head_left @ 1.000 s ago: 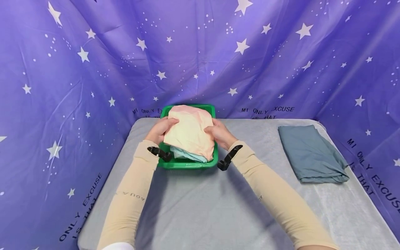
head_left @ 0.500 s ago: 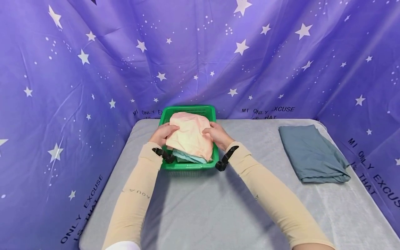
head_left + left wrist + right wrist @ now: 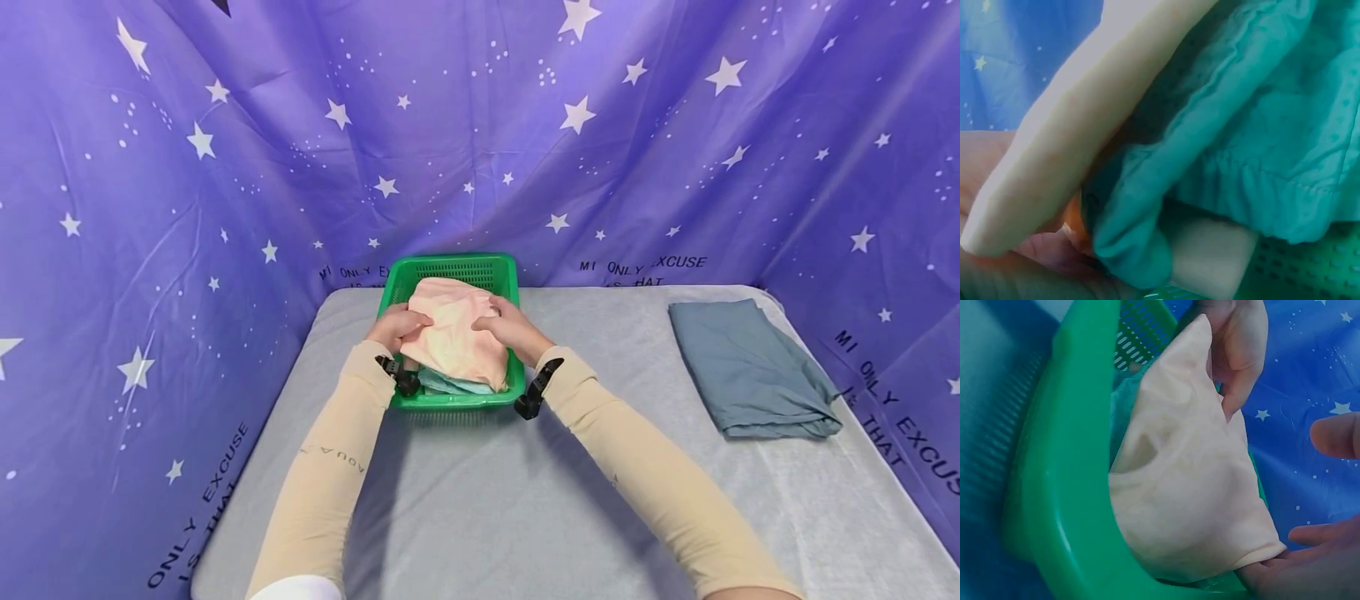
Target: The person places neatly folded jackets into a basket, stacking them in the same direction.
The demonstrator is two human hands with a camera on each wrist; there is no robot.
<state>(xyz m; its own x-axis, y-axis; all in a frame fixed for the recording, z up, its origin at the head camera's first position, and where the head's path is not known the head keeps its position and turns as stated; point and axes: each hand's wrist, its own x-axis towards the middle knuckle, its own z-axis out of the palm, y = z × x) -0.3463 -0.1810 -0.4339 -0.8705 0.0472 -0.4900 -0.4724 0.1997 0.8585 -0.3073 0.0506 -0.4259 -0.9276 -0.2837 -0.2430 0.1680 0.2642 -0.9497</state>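
Observation:
A folded pale pink cloth (image 3: 453, 333) lies tilted inside a green plastic basket (image 3: 450, 402), over a folded teal cloth (image 3: 453, 383). My left hand (image 3: 395, 326) holds the pink cloth's left side, thumb on top; its other fingers are mostly hidden beneath. At the cloth's right side is my right hand (image 3: 516, 330). In the right wrist view the right thumb (image 3: 1335, 435) stands clear of the cloth, while extended fingers touch its edge from below. The left wrist view shows the teal cloth (image 3: 1235, 156) close up, with a pale piece beneath it.
A folded grey-blue cloth (image 3: 750, 367) lies at the right on the grey-covered table (image 3: 480, 500). A purple star-patterned curtain (image 3: 480, 125) stands behind the basket and along both sides. Black wrist cameras (image 3: 530, 400) hang close to the basket's front rim.
The pink cloth has come down and toward me, deeper into the basket, uncovering the basket's back wall. Both hands moved with it. The right hand shifted inward and its thumb loosened.

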